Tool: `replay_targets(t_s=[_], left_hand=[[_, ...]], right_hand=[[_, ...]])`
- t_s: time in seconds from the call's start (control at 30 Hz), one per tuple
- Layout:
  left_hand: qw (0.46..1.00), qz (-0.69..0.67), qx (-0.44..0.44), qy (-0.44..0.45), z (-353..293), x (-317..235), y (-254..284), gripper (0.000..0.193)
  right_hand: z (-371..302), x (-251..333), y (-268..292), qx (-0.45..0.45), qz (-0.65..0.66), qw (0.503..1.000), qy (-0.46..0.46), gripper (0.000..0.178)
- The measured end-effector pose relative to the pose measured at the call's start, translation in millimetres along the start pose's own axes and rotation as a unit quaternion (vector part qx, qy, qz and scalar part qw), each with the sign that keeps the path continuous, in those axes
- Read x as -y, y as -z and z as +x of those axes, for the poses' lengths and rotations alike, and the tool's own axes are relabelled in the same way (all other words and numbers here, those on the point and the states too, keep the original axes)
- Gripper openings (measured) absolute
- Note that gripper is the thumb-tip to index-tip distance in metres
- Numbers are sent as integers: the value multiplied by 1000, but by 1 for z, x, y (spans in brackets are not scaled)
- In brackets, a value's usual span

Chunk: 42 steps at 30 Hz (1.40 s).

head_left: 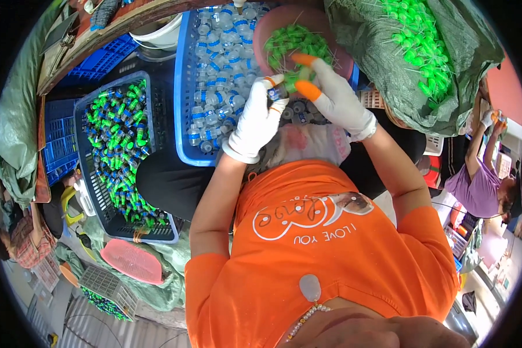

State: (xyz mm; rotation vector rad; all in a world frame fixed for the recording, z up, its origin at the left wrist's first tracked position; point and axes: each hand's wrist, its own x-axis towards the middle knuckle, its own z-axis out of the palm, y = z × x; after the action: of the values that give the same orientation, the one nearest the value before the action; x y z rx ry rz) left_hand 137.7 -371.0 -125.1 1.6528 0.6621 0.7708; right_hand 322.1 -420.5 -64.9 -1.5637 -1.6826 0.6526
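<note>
My left hand [256, 120], in a white glove, is closed around a small bottle [277, 93] with a dark band. A bright green sprayer top [291, 80] shows by the bottle's upper end; whether it is attached I cannot tell. My right hand [337, 98], in a white glove with orange fingertips, reaches over the edge of a pink bowl [262, 43]. Its thumb and forefinger are apart, and the thumb tip is close to the green top. Green tops with thin pale tubes [298, 45] lie heaped in the bowl.
Clear bottles with blue bands fill a blue crate [182, 104] ahead of me. On the left, a dark basket [87, 174] holds green-topped bottles. A green sack [359, 35] with more tops stands at right. Co-workers [481, 185] sit at both sides.
</note>
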Motion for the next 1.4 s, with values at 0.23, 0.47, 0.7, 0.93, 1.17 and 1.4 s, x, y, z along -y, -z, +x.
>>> replay_targets(t_s=[0.23, 0.47, 0.7, 0.93, 1.17, 1.4], left_hand=[[994, -80, 63, 31, -14, -2, -3, 41], [959, -193, 127, 163, -30, 6, -3, 42], [991, 86, -16, -97, -42, 8, -11, 35], [847, 481, -223, -34, -55, 0, 96, 34], [811, 571, -124, 9, -41, 22, 91, 40], [770, 638, -16, 12, -4, 118, 69, 39]], right_hand=[[-20, -8, 9, 163, -11, 981, -108, 24], [-34, 6, -6, 77, -140, 986, 58, 22], [-42, -6, -25, 142, 22, 984, -102, 23], [-1, -34, -5, 75, -233, 968, 48, 23], [27, -79, -8, 197, -281, 939, -2, 26], [40, -85, -19, 247, -341, 906, -44, 25]])
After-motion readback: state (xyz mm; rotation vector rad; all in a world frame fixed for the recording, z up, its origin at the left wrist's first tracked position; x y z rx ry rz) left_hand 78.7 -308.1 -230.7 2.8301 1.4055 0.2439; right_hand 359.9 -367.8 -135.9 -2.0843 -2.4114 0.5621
